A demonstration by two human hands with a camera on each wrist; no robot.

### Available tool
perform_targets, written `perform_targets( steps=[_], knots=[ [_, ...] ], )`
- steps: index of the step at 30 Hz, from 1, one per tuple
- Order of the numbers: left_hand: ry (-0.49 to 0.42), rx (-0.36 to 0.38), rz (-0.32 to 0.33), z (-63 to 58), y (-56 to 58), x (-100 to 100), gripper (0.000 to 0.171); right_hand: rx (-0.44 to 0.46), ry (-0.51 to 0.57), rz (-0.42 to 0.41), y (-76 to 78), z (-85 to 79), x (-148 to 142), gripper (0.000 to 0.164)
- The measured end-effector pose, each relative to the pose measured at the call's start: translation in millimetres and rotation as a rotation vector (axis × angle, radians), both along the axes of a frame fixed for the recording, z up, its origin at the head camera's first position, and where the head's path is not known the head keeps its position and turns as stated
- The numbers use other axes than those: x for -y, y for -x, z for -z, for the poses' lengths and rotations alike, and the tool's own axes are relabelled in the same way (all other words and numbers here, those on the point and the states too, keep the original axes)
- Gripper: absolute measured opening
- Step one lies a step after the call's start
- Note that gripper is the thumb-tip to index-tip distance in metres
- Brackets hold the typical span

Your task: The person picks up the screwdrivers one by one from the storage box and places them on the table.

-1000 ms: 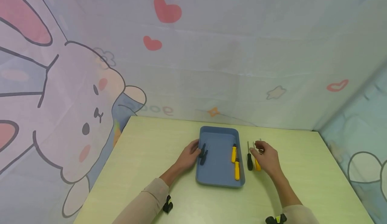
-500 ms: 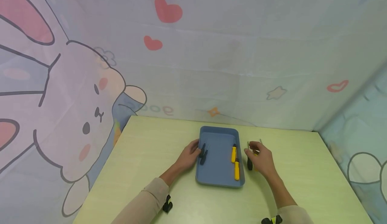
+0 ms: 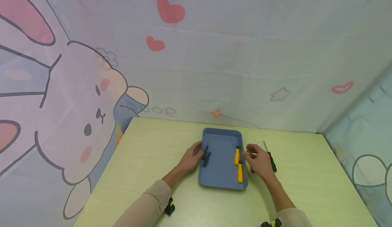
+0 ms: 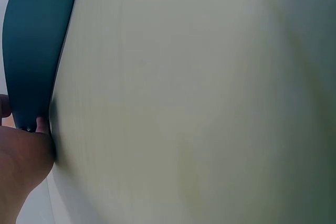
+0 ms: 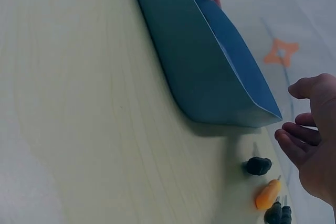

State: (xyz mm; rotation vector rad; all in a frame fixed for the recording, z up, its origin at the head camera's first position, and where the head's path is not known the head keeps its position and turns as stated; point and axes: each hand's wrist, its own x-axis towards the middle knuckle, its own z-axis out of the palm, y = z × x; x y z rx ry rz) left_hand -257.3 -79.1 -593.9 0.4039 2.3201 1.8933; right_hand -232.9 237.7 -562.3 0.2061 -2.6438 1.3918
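Observation:
A blue tray (image 3: 222,182) lies on the table. My left hand (image 3: 190,159) grips its left wall, thumb over the rim; the left wrist view shows that hand (image 4: 23,156) at the tray wall (image 4: 37,45). Two small dark screwdrivers (image 3: 207,159) lie inside near the thumb. Two yellow-handled screwdrivers (image 3: 240,173) lie along the right side. My right hand (image 3: 260,160) hovers by the right rim, its fingers loosely bent with nothing between them. Beneath it in the right wrist view are a black handle (image 5: 258,166) and a yellow handle (image 5: 269,195).
A black-handled screwdriver (image 3: 272,161) lies on the table right of my right hand. The pale green table (image 3: 306,172) reaches out on both sides of the tray. A printed cloth wall (image 3: 229,67) stands behind it.
My right hand has moved left, from above the screwdrivers on the table to the tray's right rim, uncovering a black screwdriver at its right. The left hand and tray have stayed put.

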Motion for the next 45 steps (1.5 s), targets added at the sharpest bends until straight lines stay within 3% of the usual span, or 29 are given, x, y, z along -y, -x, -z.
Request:
perform_targets(
  steps=[27, 34, 45],
  knots=[
    [-0.003, -0.013, 0.017, -0.2, -0.1, -3.7, 0.055, 0.076, -0.092, 0.061, -4.8, 0.7, 12.0, 0.035],
    [0.001, -0.012, -0.004, -0.3, -0.5, -3.4, 0.055, 0.063, -0.098, 0.049, -3.8, 4.3, 13.2, 0.035],
    [-0.067, -0.007, -0.058, -1.2, 0.0, -4.8, 0.053, 0.061, -0.113, 0.037, -3.7, 3.5, 17.3, 0.036]
  ],
)
